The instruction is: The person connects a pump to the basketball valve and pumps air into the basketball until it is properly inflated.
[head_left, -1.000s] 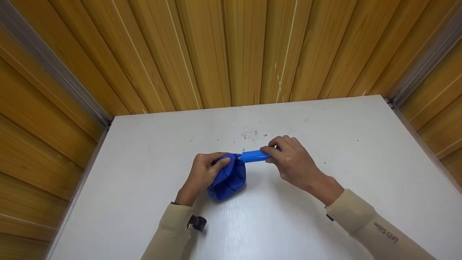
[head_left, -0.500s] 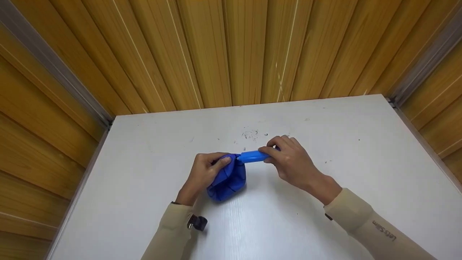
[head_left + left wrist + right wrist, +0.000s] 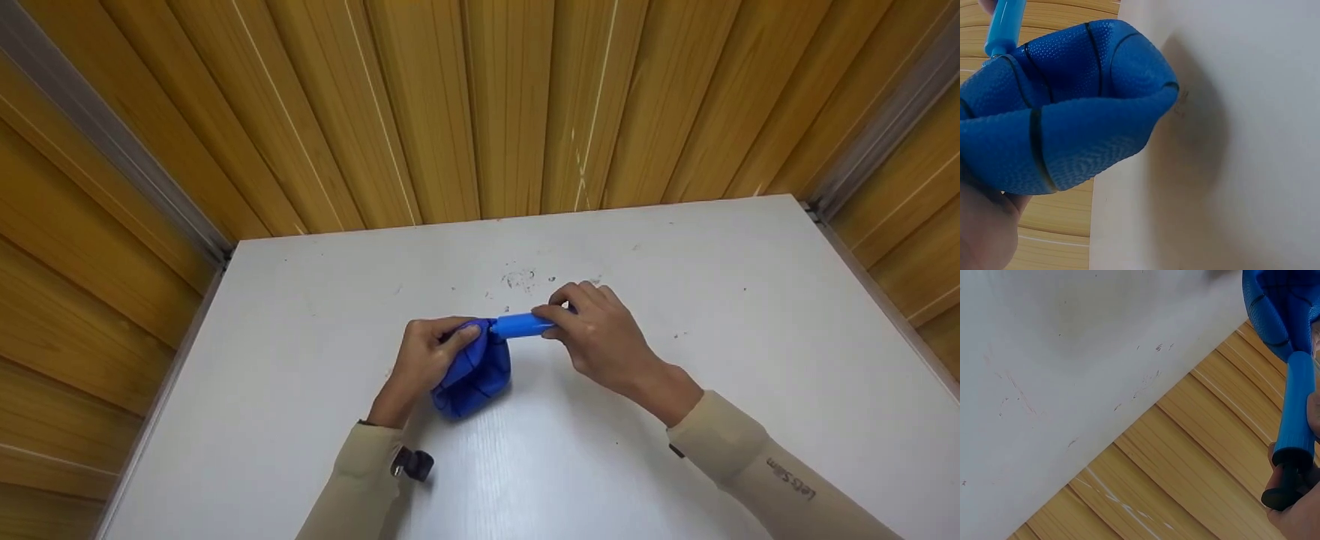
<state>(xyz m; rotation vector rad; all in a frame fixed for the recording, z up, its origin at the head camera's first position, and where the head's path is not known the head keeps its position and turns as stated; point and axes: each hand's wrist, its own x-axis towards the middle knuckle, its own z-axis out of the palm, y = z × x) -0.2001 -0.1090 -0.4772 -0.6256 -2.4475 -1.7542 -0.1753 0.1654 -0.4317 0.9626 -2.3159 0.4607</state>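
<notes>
Between two hands (image 3: 426,354) (image 3: 601,334), one limp ball (image 3: 480,379), one pump (image 3: 521,325)

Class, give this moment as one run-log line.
left hand: grips caved-in blue ball | right hand: holds blue pump | blue pump: front end at blue ball | surface: white table

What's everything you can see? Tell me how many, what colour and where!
ball: 1, blue with black lines, caved in, in the left hand
pump: 1, blue and black, in the right hand, tip at the ball
table: 1, white, under the hands
walls: 3, yellow-brown, behind and beside the table
corner posts: 2, grey, where walls meet
black gadgets: 2, black, one by each sleeve
sleeves: 2, tan, on the arms
hands: 2, bare, above the table
</notes>
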